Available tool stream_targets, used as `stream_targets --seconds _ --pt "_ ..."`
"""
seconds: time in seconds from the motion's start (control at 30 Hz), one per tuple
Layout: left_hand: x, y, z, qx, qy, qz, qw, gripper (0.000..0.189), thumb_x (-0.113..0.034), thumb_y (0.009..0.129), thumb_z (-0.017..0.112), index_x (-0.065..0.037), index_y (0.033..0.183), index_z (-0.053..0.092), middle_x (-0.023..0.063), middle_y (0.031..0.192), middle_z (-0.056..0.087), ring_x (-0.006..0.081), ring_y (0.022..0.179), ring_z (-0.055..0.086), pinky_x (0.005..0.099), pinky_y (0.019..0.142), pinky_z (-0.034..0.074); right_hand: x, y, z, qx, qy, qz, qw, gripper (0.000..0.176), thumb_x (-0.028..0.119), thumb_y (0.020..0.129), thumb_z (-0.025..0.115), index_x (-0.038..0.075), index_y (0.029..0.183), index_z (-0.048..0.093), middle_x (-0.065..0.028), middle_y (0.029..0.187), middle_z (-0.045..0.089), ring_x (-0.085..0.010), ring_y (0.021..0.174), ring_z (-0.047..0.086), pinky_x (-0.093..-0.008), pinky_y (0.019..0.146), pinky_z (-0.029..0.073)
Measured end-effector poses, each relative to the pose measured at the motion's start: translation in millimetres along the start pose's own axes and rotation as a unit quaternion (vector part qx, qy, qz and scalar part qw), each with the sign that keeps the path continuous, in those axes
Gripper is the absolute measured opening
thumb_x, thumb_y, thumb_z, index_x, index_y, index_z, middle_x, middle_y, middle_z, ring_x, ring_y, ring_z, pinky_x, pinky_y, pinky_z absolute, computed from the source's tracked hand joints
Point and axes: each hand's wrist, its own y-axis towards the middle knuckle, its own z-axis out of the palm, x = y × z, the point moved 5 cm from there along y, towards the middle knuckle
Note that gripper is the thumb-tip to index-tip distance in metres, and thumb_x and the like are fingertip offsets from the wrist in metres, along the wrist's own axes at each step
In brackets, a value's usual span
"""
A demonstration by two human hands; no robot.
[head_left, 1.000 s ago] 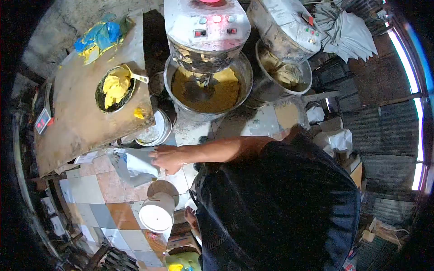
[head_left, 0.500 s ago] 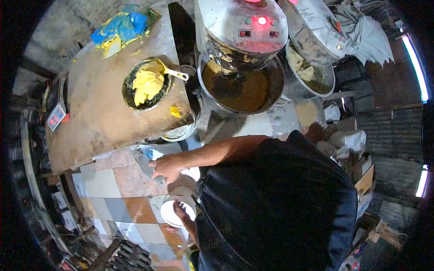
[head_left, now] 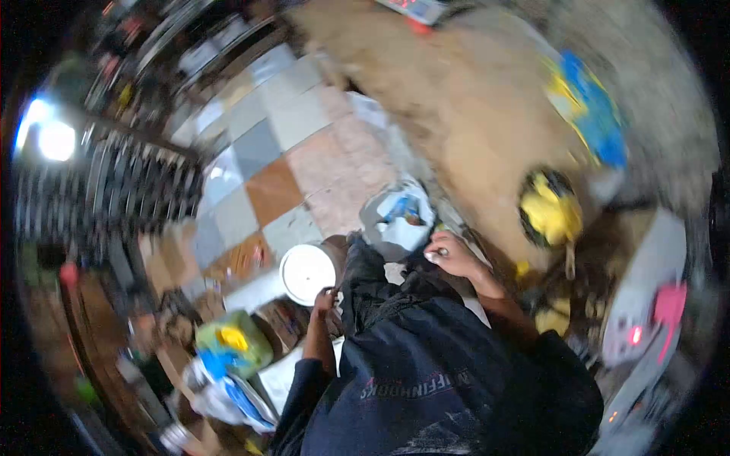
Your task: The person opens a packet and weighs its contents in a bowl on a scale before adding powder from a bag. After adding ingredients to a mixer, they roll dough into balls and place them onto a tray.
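A white round bucket (head_left: 308, 275) stands near my feet, its pale top facing me. My left hand (head_left: 325, 299) is at its near rim, fingers curled against the edge. To the right, my right hand (head_left: 454, 254) is beside a grey bin (head_left: 372, 216) holding a white bag and blue scraps. Its fingers are closed around something small and pale, too blurred to name.
A brown table (head_left: 471, 99) fills the upper right, bearing a black pan (head_left: 526, 205) of yellow paste and a blue-and-yellow plastic wrapper (head_left: 593, 106). A machine (head_left: 639, 304) with a red light stands at right. A green container (head_left: 247, 338) sits lower left, by metal racks (head_left: 122, 182).
My view has swung round, so the table now lies to the right. My right hand has moved to the near right side of the grey bin; my left hand has shifted from the bucket's top to its rim.
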Motion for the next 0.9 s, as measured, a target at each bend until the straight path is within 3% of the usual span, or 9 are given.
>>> stream_targets --seconds 0.37,0.4,0.47,0.5,0.53,0.6,0.7,0.8,0.9 --pt "-17.1 207.7 -158.4 0.022 0.026 0.037 0.999 0.031 -0.035 0.088 0.055 -0.006 0.092 0.065 0.0051 0.078 0.064 0.0149 0.065 0.056 0.0359 0.057 0.047 126.5 376.6 -4.5 -0.046 0.088 -0.118 0.988 0.044 0.004 0.074 0.065 0.005 0.117 0.056 -0.0123 0.116 0.053 -0.0198 0.082 0.061 -0.0323 0.076 0.05" --pt "-64.9 205.4 -168.3 -0.01 0.223 0.293 0.929 0.028 -0.032 0.088 0.055 -0.006 0.088 0.065 0.0048 0.074 0.062 0.0155 0.063 0.056 0.0345 0.055 0.047 134.7 420.0 1.2 -0.085 0.118 -0.095 0.985 0.045 0.004 0.074 0.065 0.005 0.118 0.055 -0.0116 0.109 0.056 -0.019 0.082 0.061 -0.0317 0.076 0.05" --pt "-79.6 224.5 -205.5 -0.015 0.137 0.054 0.989 0.021 -0.029 0.085 0.062 -0.009 0.084 0.065 0.0019 0.07 0.062 0.0147 0.06 0.058 0.0329 0.049 0.046 147.0 502.5 23.0 -0.131 0.174 -0.025 0.976 0.046 0.005 0.076 0.065 0.004 0.12 0.054 -0.0107 0.095 0.061 -0.0174 0.081 0.06 -0.0304 0.074 0.049" --pt "-81.3 226.7 -220.4 -0.077 0.085 0.156 0.981 0.022 -0.031 0.085 0.061 -0.01 0.082 0.067 0.0022 0.073 0.065 0.0146 0.06 0.059 0.034 0.05 0.046 151.3 535.7 37.5 -0.135 0.196 0.03 0.971 0.047 0.006 0.076 0.065 0.004 0.121 0.053 -0.0105 0.088 0.062 -0.0167 0.08 0.06 -0.0297 0.074 0.049" --pt "-90.1 215.2 -234.7 -0.055 -0.133 -0.14 0.98 0.023 -0.032 0.085 0.061 -0.01 0.085 0.068 0.0032 0.074 0.064 0.0139 0.06 0.058 0.0308 0.05 0.046 169.1 566.4 51.1 -0.069 0.163 0.063 0.982 0.046 0.006 0.077 0.065 0.004 0.121 0.053 -0.0114 0.089 0.062 -0.0167 0.081 0.061 -0.0292 0.073 0.049" --pt "-127.6 211.3 -288.4 -0.046 -0.133 -0.062 0.988 0.026 -0.034 0.088 0.056 -0.01 0.079 0.063 0.0005 0.064 0.058 0.0131 0.057 0.055 0.0288 0.047 0.043 191.4 634.3 82.9 0.013 0.128 0.084 0.988 0.046 0.007 0.078 0.065 0.003 0.121 0.052 -0.0124 0.089 0.063 -0.0166 0.082 0.061 -0.0287 0.072 0.049" --pt "-122.9 248.9 -352.7 -0.176 -0.019 -0.18 0.968 0.032 -0.037 0.081 0.064 -0.004 0.084 0.067 0.0055 0.063 0.062 0.0156 0.049 0.054 0.0293 0.045 0.044 191.2 680.9 89.7 -0.006 -0.18 -0.219 0.959 0.047 0.006 0.078 0.066 0.003 0.122 0.052 -0.0125 0.118 0.053 -0.0186 0.085 0.061 -0.0283 0.069 0.05" --pt "-175.3 311.4 -406.4 -0.151 -0.024 -0.028 0.988 0.036 -0.038 0.078 0.066 -0.002 0.081 0.061 0.0068 0.071 0.058 0.0203 0.056 0.057 0.0348 0.043 0.045 168.2 716.0 66.2 0.038 0.009 -0.004 0.999 0.045 0.009 0.078 0.068 0.003 0.121 0.054 -0.0132 0.126 0.048 -0.0218 0.087 0.061 -0.0323 0.071 0.051" --pt "-309.6 386.1 -429.0 -0.083 0.002 -0.147 0.986 0.041 -0.042 0.085 0.056 -0.005 0.098 0.066 0.0122 0.079 0.058 0.0261 0.076 0.059 0.0411 0.061 0.053 130.0 749.8 38.1 -0.023 -0.027 0.028 0.999 0.046 0.012 0.074 0.07 0.004 0.117 0.055 -0.0144 0.113 0.055 -0.0217 0.087 0.061 -0.0336 0.071 0.051"
